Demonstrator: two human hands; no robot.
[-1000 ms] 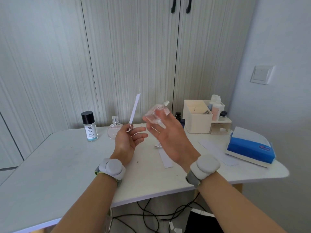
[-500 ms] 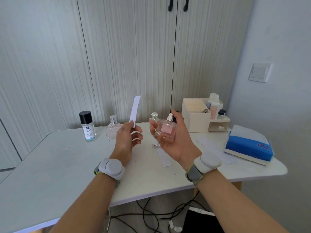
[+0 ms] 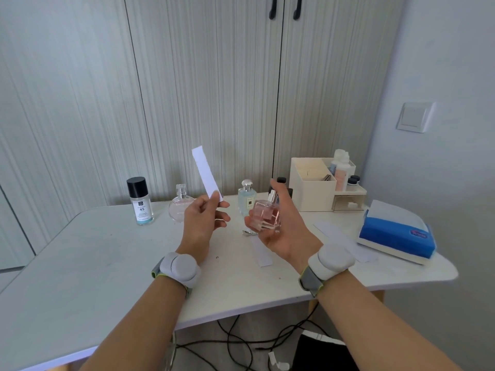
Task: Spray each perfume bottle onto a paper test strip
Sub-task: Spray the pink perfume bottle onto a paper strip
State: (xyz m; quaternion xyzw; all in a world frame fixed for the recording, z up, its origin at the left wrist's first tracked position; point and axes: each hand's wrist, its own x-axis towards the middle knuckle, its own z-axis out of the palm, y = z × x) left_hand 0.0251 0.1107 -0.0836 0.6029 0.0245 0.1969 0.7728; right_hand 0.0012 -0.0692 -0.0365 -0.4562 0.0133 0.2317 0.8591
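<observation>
Above the white table [image 3: 88,263], the right hand [image 3: 288,236] curls its fingers round an upright pink perfume bottle [image 3: 265,216], forefinger raised by the nozzle. Just beside it, the left hand [image 3: 198,226] pinches the lower end of a paper test strip [image 3: 206,172], which tilts up and leftward.

The person is wearing one round pod on each wrist. The left pod [image 3: 180,269], just behind the left hand [image 3: 199,226], is showing a smooth grey-white shell, like two discs joined together. The right pod [image 3: 332,259], behind the right hand [image 3: 284,234], is looking the same. Each pod is sitting on a grey fabric band with a thin yellow-green edge: the left strap [image 3: 157,269] and the right strap [image 3: 310,281]. Both forearms are showing bare towards the near side.
</observation>
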